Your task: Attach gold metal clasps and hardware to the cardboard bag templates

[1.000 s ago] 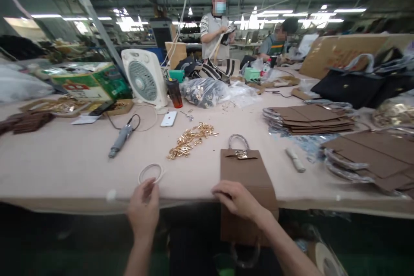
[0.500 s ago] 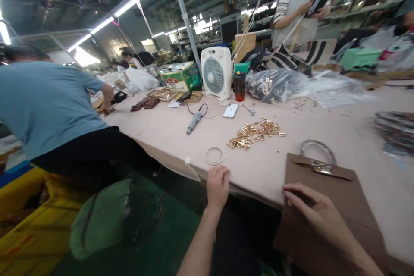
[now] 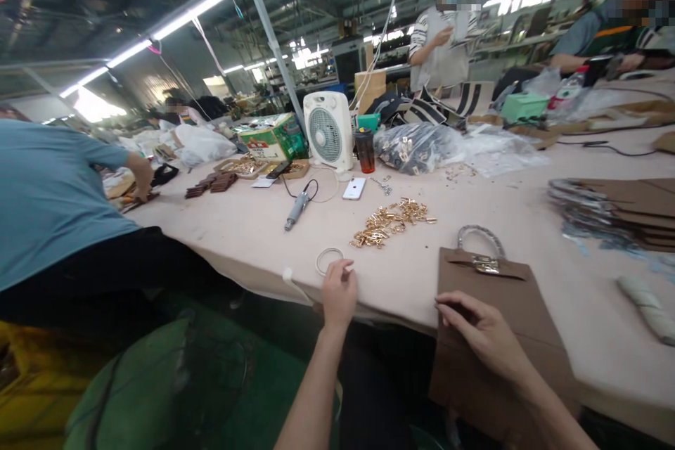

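A brown bag (image 3: 490,323) with a gold clasp and a wrapped handle lies over the near edge of the pale table (image 3: 253,239). My right hand (image 3: 482,334) rests flat on it, fingers stretched out. My left hand (image 3: 339,293) sits at the table edge, fingers curled, its fingertips touching a white tape ring (image 3: 328,260). Whether the fingers hold the ring is hidden. A pile of gold metal fittings (image 3: 390,221) lies just beyond the ring.
A person in a blue shirt (image 3: 47,204) leans over the table at left. On the table are an electric tool (image 3: 296,209), a white phone (image 3: 354,188), a small fan (image 3: 328,130), a bagged heap of hardware (image 3: 422,148) and stacked brown pieces (image 3: 616,211). Two more people work behind.
The view has swung left and back a little, bringing the person in blue into sight. My left hand has crept up to the tape ring; my right hand stays on the bag.
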The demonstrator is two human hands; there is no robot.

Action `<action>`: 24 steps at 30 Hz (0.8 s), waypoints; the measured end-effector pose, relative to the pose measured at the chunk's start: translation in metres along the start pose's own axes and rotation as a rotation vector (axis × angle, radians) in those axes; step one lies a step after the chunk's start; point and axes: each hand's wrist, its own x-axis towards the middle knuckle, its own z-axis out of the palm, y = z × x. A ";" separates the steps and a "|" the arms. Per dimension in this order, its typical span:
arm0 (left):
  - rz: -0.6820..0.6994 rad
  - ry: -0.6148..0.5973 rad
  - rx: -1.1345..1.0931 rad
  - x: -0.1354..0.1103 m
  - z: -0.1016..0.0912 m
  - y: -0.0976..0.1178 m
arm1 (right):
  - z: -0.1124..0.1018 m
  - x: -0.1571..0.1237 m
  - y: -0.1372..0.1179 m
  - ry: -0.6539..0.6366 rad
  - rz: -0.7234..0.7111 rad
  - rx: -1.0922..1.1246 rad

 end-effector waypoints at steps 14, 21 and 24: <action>-0.085 -0.316 0.251 0.092 0.024 -0.009 | -0.003 0.002 -0.016 0.081 -0.080 0.103; -0.245 0.036 -0.041 0.060 0.032 0.009 | -0.006 0.007 -0.005 0.169 0.021 0.441; -0.418 -0.197 -0.507 0.025 0.056 0.064 | -0.005 0.010 0.000 0.254 0.018 0.536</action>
